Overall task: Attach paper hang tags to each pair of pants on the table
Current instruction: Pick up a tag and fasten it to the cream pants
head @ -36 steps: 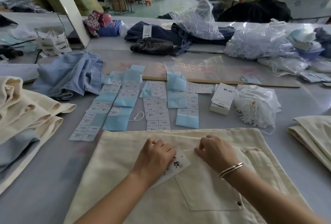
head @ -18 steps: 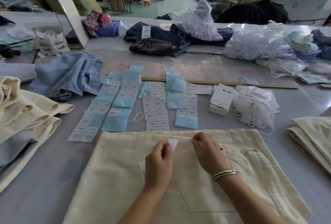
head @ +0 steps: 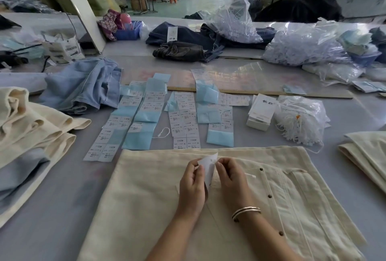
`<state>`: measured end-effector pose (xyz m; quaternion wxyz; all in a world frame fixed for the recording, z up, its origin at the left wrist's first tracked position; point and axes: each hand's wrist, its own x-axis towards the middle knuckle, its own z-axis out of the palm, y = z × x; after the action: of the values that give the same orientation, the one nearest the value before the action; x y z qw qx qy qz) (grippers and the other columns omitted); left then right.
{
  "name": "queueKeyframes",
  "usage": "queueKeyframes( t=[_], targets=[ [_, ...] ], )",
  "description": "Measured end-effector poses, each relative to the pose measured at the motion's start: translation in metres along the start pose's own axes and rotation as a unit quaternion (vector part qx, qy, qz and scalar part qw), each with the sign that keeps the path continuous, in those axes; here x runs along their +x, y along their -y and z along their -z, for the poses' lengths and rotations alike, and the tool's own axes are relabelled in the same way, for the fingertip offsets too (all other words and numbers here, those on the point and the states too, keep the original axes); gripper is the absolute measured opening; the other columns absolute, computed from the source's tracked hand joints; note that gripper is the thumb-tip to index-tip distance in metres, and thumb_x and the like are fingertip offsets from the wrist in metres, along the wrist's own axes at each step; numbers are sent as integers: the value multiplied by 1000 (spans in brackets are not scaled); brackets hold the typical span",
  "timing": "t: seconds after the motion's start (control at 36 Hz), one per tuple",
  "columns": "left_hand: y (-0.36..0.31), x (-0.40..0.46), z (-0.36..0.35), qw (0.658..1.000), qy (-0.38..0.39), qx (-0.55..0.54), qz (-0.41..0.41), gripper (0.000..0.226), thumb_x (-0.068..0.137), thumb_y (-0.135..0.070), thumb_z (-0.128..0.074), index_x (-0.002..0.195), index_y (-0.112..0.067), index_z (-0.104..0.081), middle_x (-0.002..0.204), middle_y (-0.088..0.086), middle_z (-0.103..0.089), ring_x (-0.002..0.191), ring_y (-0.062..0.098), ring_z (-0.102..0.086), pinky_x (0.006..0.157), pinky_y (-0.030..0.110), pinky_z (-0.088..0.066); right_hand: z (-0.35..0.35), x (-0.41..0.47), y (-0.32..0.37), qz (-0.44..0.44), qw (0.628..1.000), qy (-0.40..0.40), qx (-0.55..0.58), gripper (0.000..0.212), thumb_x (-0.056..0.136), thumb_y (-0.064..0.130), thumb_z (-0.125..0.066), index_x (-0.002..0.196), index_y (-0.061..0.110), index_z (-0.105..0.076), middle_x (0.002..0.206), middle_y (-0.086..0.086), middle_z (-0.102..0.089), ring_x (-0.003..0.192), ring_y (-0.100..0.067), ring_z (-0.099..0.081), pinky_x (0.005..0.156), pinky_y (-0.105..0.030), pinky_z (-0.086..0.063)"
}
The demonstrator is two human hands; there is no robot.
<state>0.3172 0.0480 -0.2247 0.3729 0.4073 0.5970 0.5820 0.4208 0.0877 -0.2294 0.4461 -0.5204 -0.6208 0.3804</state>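
Note:
Cream pants [head: 146, 198] lie flat on the table in front of me, waistband away from me, with a buttoned fly on the right. My left hand [head: 191, 185] and my right hand [head: 229, 179] both pinch a white paper hang tag [head: 207, 166], lifted upright above the waistband area. A small hole shows near the tag's top corner. A thin white string end [head: 250, 175] lies on the cloth just right of my right hand. A stack of white hang tags [head: 262, 110] sits beyond the pants, beside a bag of white strings [head: 300, 120].
Rows of size stickers on blue backing [head: 146, 118] lie ahead of the pants. Folded cream pants are stacked at the left [head: 31, 127] and at the right [head: 367, 152]. Light blue pants [head: 83, 85], dark jeans [head: 183, 49] and plastic bags [head: 302, 47] lie farther back.
The tag lay flat under my left hand on the pants; both hands have lifted it upright and drawn together, pinching it from either side.

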Motion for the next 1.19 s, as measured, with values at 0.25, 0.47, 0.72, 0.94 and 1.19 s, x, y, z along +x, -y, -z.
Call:
queueKeyframes(
  t=[0.25, 0.47, 0.72, 0.94, 1.19],
  targets=[
    [0, -1, 0, 999, 25, 12, -41, 26, 99, -10, -47, 97, -32, -61, 85, -22, -67, 80, -5, -60, 72, 9, -43, 0, 1, 1, -6, 1000, -23, 14, 20, 94, 13, -54, 82, 29, -57, 76, 9, -63, 70, 6, -55, 64, -8, -41],
    [3, -2, -3, 997, 51, 28, -60, 23, 99, -10, -48, 100, -30, -59, 59, -16, -56, 51, 1, -45, 53, 10, -36, 1, 1, 1, -14, 999, -31, 23, 21, 95, 12, -53, 82, 28, -55, 76, 9, -60, 69, 8, -54, 64, -7, -40],
    [2, -2, -2, 996, 50, 29, -73, 25, 99, -11, -49, 102, -32, -61, 69, -5, -62, 63, 0, -53, 63, 12, -42, 2, 0, 2, -11, 999, -35, 20, 22, 95, 11, -53, 80, 27, -53, 75, 7, -59, 67, 7, -53, 62, -7, -39],
    [-8, 3, -2, 999, 44, 4, 6, 38, 99, -3, -43, 103, -35, -63, 88, -21, -68, 81, -9, -61, 68, 4, -43, 2, 0, 2, -20, 1000, -12, 18, 23, 91, 9, -58, 78, 28, -59, 76, 6, -64, 71, -7, -59, 67, -25, -48],
    [-10, 8, -9, 997, 10, 30, 64, 16, 90, -7, -60, 91, -20, -69, 82, -2, -72, 71, 7, -64, 66, 27, -53, 0, -1, 0, -25, 999, -17, 21, 22, 90, 10, -60, 76, 28, -61, 69, 9, -64, 65, -4, -57, 62, -26, -47]
  ],
)
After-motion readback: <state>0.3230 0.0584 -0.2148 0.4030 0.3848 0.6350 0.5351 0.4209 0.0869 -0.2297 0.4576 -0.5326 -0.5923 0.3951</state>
